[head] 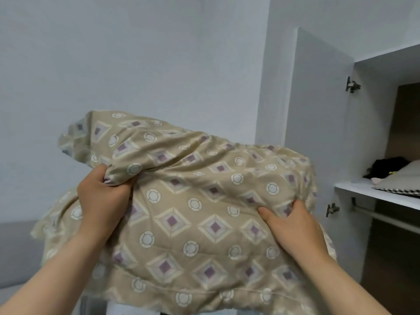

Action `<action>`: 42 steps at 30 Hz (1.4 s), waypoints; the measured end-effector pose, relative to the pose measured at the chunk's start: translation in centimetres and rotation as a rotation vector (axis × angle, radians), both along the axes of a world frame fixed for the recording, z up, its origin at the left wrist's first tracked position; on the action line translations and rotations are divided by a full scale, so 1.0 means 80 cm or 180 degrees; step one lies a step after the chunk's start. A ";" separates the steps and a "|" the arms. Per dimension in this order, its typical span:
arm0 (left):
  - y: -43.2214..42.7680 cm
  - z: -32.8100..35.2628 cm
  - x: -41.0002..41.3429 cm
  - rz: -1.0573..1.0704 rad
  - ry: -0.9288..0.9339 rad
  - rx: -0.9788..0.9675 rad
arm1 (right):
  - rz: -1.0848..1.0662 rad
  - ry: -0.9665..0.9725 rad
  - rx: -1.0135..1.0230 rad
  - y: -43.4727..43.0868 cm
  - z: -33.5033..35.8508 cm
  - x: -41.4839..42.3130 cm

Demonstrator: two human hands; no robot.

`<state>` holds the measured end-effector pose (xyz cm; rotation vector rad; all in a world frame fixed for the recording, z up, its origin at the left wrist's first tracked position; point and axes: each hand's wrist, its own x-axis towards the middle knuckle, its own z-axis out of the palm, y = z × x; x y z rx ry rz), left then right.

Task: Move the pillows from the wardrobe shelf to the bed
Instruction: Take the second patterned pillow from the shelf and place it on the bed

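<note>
A beige pillow (pixel 195 212) patterned with purple diamonds and white circles hangs in the air in front of me, left of the open wardrobe. My left hand (pixel 103 196) grips a bunched fold of its cover near the upper left. My right hand (pixel 293 223) holds the fabric at the right side, thumb on top and fingers dug into the cover. On the white wardrobe shelf (pixel 372 193) at the right lies another light grey pillow (pixel 402 180). A grey surface (pixel 16 253) shows at the lower left; I cannot tell whether it is the bed.
The white wardrobe door (pixel 316 114) stands open just right of the held pillow. A dark bundle of cloth (pixel 386 167) sits at the back of the shelf, and a hanging rail (pixel 386 218) runs below it. A plain pale wall fills the left and centre.
</note>
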<state>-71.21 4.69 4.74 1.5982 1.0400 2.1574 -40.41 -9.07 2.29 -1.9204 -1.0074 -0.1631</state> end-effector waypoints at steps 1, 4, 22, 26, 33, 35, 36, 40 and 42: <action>-0.002 -0.003 -0.026 0.0092 0.0015 0.0067 | -0.0058 -0.0155 -0.0193 0.006 -0.008 -0.017; -0.016 0.003 -0.101 0.0426 0.0094 0.0256 | -0.0081 -0.0383 -0.0130 0.030 -0.009 -0.072; -0.005 0.032 -0.288 0.2747 0.1239 0.0117 | 0.3759 -0.0143 0.0351 0.264 0.042 -0.351; 0.001 0.018 -0.312 0.3293 0.1162 -0.0506 | 0.3917 0.0613 0.0873 0.304 0.031 -0.381; -0.017 -0.118 -0.325 0.2115 -0.0788 -0.1377 | 0.4200 0.1169 0.0974 0.347 0.019 -0.470; -0.011 -0.126 -0.337 0.1774 -0.0832 -0.1432 | 0.4353 0.1378 0.0763 0.356 0.006 -0.509; -0.009 -0.126 -0.345 0.1802 -0.0843 -0.1416 | 0.4455 0.1447 0.0656 0.359 -0.002 -0.532; 0.001 -0.132 -0.393 0.2658 -0.0657 -0.1665 | 0.4856 0.1418 0.0285 0.374 -0.033 -0.618; 0.009 -0.143 -0.427 0.3008 -0.0488 -0.1898 | 0.5017 0.1099 0.0095 0.381 -0.047 -0.664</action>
